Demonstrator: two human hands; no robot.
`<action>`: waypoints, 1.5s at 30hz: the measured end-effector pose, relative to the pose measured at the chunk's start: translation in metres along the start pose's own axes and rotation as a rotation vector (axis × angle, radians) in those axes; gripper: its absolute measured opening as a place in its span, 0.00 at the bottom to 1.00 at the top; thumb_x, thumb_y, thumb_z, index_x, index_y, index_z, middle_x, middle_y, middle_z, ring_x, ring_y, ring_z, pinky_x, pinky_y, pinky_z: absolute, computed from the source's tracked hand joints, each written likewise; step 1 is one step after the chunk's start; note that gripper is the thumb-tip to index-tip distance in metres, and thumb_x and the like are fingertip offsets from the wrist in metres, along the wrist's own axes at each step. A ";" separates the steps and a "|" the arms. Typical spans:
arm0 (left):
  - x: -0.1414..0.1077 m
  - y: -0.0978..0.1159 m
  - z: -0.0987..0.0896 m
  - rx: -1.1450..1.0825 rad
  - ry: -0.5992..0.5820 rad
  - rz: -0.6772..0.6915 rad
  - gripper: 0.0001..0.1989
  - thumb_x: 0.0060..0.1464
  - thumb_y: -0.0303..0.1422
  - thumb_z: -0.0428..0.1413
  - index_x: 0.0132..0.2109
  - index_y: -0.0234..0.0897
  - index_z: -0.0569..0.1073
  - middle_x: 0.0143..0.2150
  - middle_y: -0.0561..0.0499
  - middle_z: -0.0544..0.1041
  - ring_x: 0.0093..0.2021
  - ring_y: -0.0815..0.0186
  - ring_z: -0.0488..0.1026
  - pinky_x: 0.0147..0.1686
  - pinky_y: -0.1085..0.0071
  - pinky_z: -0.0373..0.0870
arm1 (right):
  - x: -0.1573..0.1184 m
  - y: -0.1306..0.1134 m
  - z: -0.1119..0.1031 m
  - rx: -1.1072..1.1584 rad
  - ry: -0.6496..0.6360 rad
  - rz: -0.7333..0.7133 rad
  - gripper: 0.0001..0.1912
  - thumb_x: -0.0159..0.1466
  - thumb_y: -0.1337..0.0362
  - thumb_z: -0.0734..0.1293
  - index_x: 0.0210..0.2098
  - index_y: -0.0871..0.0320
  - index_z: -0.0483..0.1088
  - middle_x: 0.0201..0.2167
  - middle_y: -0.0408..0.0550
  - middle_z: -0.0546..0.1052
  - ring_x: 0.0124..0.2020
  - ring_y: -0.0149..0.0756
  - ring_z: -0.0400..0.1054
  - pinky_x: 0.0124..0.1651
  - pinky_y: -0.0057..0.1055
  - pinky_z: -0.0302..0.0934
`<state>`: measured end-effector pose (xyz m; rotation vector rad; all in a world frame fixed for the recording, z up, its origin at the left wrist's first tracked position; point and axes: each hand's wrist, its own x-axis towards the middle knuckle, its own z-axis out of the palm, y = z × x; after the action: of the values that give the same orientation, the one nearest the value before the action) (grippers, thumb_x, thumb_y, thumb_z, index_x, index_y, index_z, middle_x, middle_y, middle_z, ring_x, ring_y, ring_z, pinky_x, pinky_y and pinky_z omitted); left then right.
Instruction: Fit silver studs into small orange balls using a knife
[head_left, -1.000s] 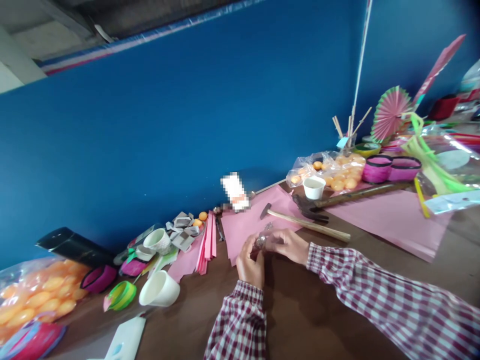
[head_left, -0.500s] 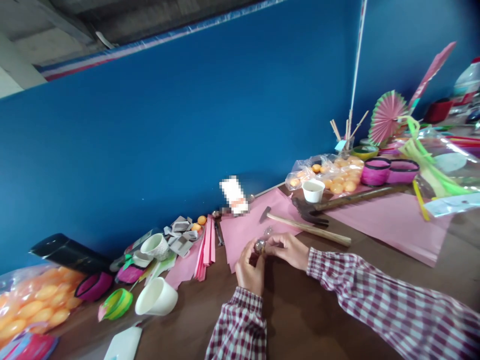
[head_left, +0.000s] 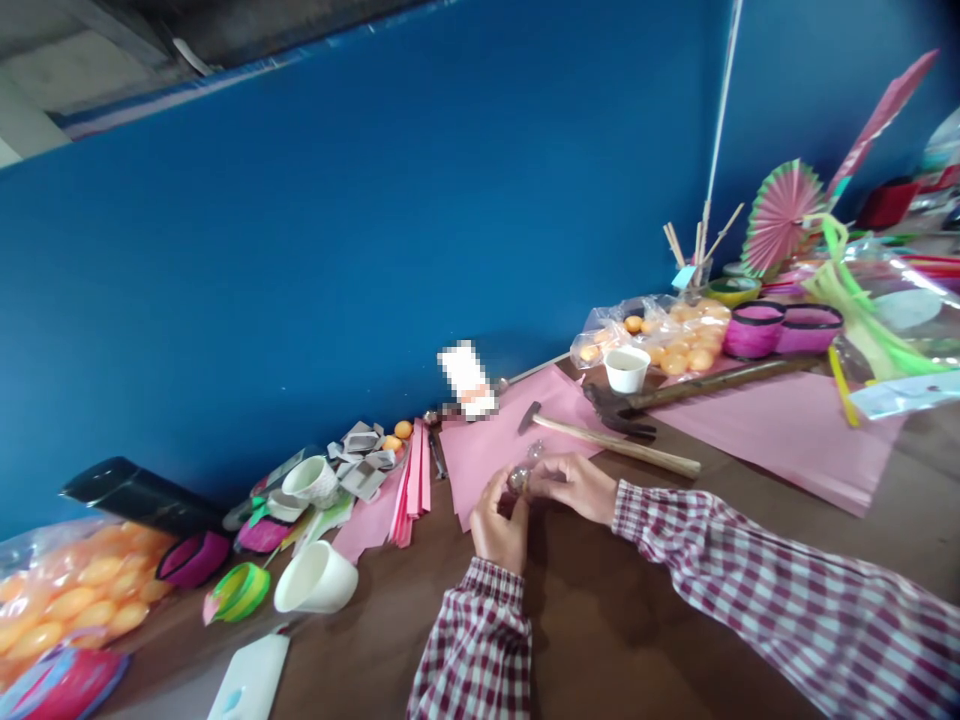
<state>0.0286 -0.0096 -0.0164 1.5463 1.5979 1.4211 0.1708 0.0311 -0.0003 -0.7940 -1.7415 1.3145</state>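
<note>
A small shiny round ball (head_left: 518, 479), silvery or clear, is pinched in the fingers of my left hand (head_left: 499, 530). From the other side, my right hand (head_left: 576, 488) closes its fingertips against the ball; whether they hold a further small piece is hidden. Just beyond my fingers, a clear round piece (head_left: 535, 450) lies on a pink paper sheet (head_left: 480, 455). A small hammer (head_left: 615, 442) with a wooden handle rests close to my right hand, its head on the pink paper.
A claw hammer (head_left: 705, 386) lies behind the small one, near a white cup (head_left: 627, 370) and bagged orange balls (head_left: 686, 350). Folded pink strips (head_left: 411, 485), a larger white cup (head_left: 318, 578) and a green paper ring (head_left: 238, 592) sit leftward. A blue wall (head_left: 360, 230) rises behind.
The view has tilted slightly, so the table things appear a little higher. Both hands stay together at the ball, with only a slight shift of the fingers.
</note>
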 end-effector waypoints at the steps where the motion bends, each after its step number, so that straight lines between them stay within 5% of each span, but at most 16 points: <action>1: 0.000 0.000 0.000 -0.001 -0.001 0.000 0.22 0.42 0.31 0.57 0.48 0.35 0.70 0.41 0.45 0.75 0.29 0.67 0.72 0.31 0.70 0.70 | 0.000 0.000 0.000 0.000 0.001 0.000 0.15 0.53 0.54 0.65 0.25 0.62 0.70 0.34 0.49 0.74 0.36 0.36 0.67 0.42 0.32 0.60; 9: 0.000 -0.004 -0.001 -0.034 -0.003 -0.008 0.22 0.41 0.31 0.57 0.47 0.34 0.70 0.39 0.46 0.76 0.28 0.67 0.71 0.30 0.71 0.70 | 0.001 -0.001 0.000 -0.013 0.019 0.036 0.15 0.52 0.53 0.66 0.25 0.62 0.71 0.30 0.47 0.75 0.33 0.35 0.67 0.39 0.33 0.61; 16: -0.001 -0.001 -0.002 0.005 -0.004 0.060 0.19 0.43 0.26 0.55 0.46 0.37 0.71 0.41 0.47 0.75 0.32 0.66 0.72 0.34 0.69 0.70 | 0.000 0.001 0.000 0.036 -0.011 -0.007 0.15 0.52 0.54 0.66 0.28 0.61 0.72 0.36 0.49 0.74 0.40 0.39 0.67 0.45 0.35 0.60; 36: -0.003 0.001 -0.002 0.080 -0.032 0.160 0.20 0.45 0.24 0.52 0.48 0.40 0.69 0.47 0.47 0.71 0.45 0.60 0.70 0.43 0.64 0.68 | 0.001 0.001 0.000 0.045 0.080 0.052 0.14 0.48 0.58 0.69 0.29 0.62 0.67 0.28 0.46 0.73 0.31 0.34 0.67 0.38 0.34 0.62; 45: -0.003 0.002 -0.001 0.164 -0.002 0.260 0.19 0.46 0.23 0.51 0.47 0.39 0.70 0.47 0.47 0.72 0.49 0.60 0.67 0.50 0.63 0.62 | 0.002 -0.001 0.001 0.158 0.038 0.078 0.21 0.47 0.60 0.70 0.38 0.64 0.68 0.38 0.53 0.73 0.42 0.40 0.67 0.48 0.39 0.61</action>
<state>0.0292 -0.0131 -0.0150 1.9079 1.5916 1.4483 0.1694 0.0323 0.0008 -0.7985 -1.5688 1.4597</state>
